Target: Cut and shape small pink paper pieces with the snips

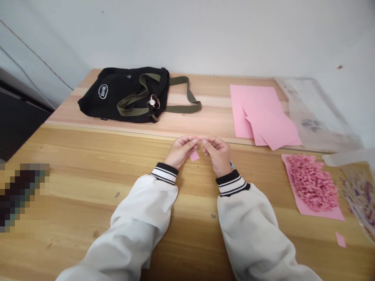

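Note:
My left hand is closed, its thumb and fingers pinching a tiny pink piece that looks like folded paper. Close by on the right, my right hand is closed too, its thumb and fingertips pressed together at the same piece. Most of that piece is covered by fingertips, so its exact shape is hard to make out. Just below, between the hands, a small pink paper slip lies on the wooden table.
A black bag with a watch on it lies back left. Pink paper sheets and a clear plastic bag lie back right. Small pink curls cover another sheet at right, near a loose slip.

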Action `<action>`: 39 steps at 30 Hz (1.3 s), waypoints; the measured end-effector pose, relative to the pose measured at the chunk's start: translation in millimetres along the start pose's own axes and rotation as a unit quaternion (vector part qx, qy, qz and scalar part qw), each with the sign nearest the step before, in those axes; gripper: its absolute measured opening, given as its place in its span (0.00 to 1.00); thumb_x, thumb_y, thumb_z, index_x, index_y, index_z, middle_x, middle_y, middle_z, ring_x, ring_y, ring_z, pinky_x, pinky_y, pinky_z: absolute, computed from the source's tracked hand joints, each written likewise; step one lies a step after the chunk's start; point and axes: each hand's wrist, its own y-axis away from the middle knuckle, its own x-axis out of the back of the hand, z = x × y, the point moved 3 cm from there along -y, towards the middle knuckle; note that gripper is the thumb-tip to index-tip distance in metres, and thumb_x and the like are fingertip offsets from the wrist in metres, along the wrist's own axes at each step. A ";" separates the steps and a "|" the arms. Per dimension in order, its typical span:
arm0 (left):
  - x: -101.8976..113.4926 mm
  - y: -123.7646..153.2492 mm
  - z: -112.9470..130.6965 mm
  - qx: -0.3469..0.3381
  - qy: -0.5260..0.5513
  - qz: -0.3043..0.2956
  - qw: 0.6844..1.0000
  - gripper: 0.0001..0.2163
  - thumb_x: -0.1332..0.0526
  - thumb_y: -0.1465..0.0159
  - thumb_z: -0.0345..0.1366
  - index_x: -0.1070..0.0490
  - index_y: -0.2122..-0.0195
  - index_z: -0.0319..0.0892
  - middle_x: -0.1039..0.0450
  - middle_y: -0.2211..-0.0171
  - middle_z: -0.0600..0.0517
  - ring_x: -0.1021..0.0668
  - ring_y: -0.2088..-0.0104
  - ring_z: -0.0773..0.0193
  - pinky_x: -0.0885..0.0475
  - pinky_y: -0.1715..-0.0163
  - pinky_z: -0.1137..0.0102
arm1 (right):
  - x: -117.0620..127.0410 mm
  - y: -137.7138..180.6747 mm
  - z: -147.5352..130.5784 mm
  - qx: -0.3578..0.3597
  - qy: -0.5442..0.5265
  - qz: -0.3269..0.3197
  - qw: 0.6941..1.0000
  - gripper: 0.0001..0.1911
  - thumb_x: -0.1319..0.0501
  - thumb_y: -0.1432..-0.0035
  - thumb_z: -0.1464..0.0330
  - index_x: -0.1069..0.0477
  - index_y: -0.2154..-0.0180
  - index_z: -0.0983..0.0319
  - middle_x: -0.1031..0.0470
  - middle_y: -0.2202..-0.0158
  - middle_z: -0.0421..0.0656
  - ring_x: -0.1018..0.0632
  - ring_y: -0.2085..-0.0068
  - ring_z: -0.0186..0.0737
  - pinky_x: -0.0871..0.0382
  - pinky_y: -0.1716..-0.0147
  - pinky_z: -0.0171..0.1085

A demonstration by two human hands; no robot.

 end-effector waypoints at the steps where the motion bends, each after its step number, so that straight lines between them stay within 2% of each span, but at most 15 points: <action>1: 0.0 0.0 -0.3 -0.001 -0.002 -0.001 1.000 0.13 0.25 0.58 0.35 0.23 0.73 0.36 0.27 0.78 0.55 0.30 0.77 0.75 0.34 0.71 0.74 | 0.2 0.0 0.1 0.001 0.000 0.000 1.000 0.13 0.31 0.59 0.60 0.28 0.74 0.62 0.31 0.84 0.34 0.34 0.83 0.28 0.37 0.82 0.32; 16: -0.2 0.9 0.3 -0.002 -0.017 0.010 1.000 0.14 0.24 0.60 0.36 0.22 0.73 0.37 0.24 0.76 0.54 0.29 0.77 0.75 0.34 0.72 0.74 | 1.2 -0.4 0.1 0.000 0.001 0.011 1.000 0.15 0.30 0.60 0.59 0.28 0.75 0.62 0.30 0.84 0.35 0.34 0.83 0.27 0.38 0.82 0.32; 39: -1.6 1.0 1.0 -0.007 -0.027 0.003 1.000 0.13 0.25 0.60 0.35 0.23 0.74 0.38 0.25 0.77 0.54 0.29 0.78 0.74 0.34 0.73 0.74 | 0.8 -0.3 -1.2 -0.006 -0.001 0.008 1.000 0.16 0.29 0.63 0.58 0.27 0.75 0.62 0.29 0.84 0.35 0.34 0.83 0.28 0.38 0.83 0.32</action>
